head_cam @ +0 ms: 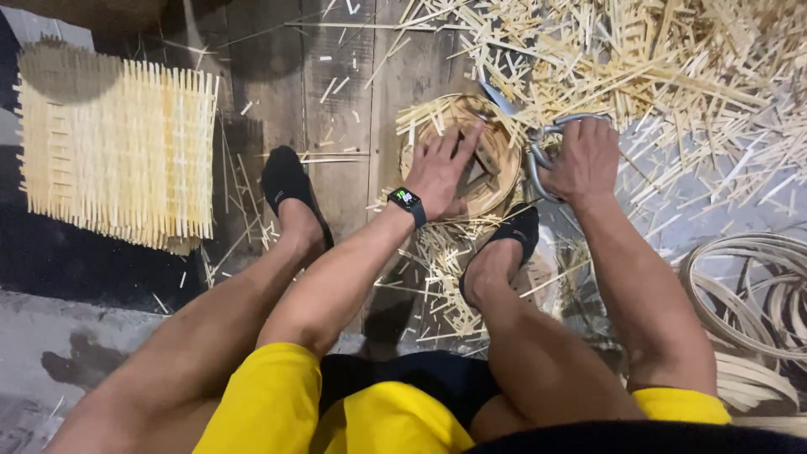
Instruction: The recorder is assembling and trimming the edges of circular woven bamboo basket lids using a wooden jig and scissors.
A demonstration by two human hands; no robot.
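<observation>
Left hand (441,172) lies flat, fingers spread, on the small round woven basket (462,155) on the floor; right hand (584,160), just beside, clenches metal shears (538,143). The basket looks light, stiff, splintery: best held by its rim

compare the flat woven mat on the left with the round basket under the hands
The woven mat lies flat and rectangular; the round basket is curved into a bowl. The mat lies untouched, apart from the person; the basket has the left hand pressed on it while the right hand holds shears at its rim. Both are pale woven strips with loose ends sticking out.
</observation>
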